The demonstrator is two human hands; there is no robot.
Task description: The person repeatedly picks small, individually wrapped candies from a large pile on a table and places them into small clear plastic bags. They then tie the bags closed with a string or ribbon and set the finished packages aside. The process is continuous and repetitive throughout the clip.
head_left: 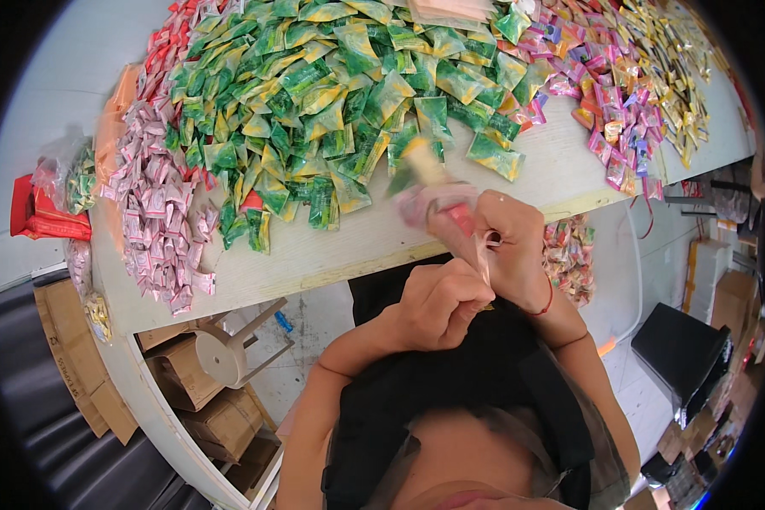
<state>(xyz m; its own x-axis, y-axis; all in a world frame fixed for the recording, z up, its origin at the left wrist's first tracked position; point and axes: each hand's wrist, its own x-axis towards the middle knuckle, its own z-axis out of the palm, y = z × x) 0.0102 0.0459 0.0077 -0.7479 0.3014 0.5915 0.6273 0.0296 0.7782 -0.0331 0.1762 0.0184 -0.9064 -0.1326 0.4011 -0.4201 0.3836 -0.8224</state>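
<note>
Over the near edge of the table, both my hands grip a small clear, pinkish bag (459,225) with colourful packets inside. Its far end is blurred by motion. My left hand (442,304) pinches the bag's near end, fingers curled in. Just right of it, my right hand (512,245) is closed round the bag's side. Beyond them spreads a large heap of green and yellow packets (314,106). Pale pink packets (157,200) lie in a pile to the left. Pink and purple packets (620,119) are heaped on the right, beside slim yellow packets (676,76).
Flat pinkish sheets or bags (455,8) rest atop the green heap. A red bag (42,212) is at the table's left end. Below stand a round stool (221,357) and cardboard boxes (221,425). On the right are a tub of packets (569,255) and a black box (680,353).
</note>
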